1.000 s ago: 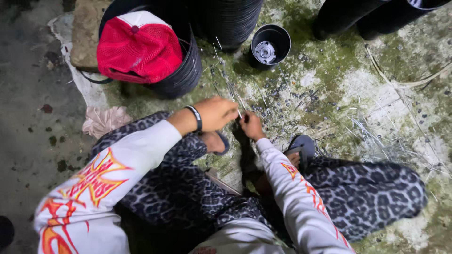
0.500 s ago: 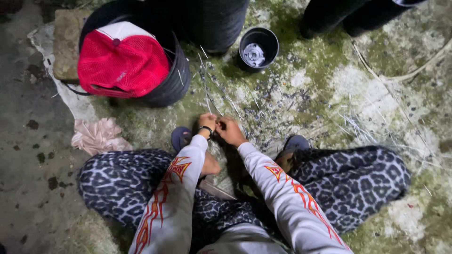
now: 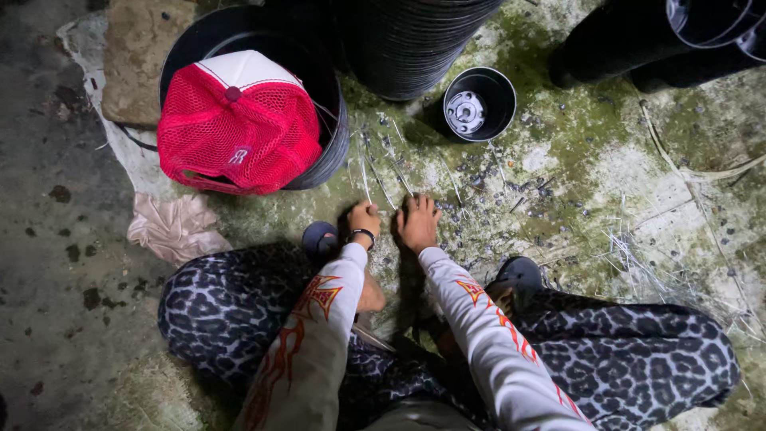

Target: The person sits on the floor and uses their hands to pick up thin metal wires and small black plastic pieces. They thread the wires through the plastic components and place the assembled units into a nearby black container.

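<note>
Wires [image 3: 375,179], thin and pale, lie scattered on the mossy concrete floor [image 3: 606,183], and both hands are down among them. The left hand [image 3: 364,219], a dark band on its wrist, is curled into a loose fist on the near end of a few strands that run away from it toward the large black bucket [image 3: 331,120]. The right hand [image 3: 417,222] is just beside the left, not quite touching it, fingers spread and pressed flat on the floor over the strands; whether it pinches any wire I cannot tell. A red mesh cap [image 3: 239,124] with a white front panel sits on the rim of the bucket, beyond and to the left of the hands. A small black pot [image 3: 501,100] with a pale disc inside stands beyond and to the right of the hands, near a tall stack of black pots [image 3: 407,48]. A crumpled pink cloth [image 3: 171,227] lies left of the hands, near the person's patterned knee [image 3: 215,303]. More loose strands [image 3: 662,271] lie well to the right of the hands
</note>
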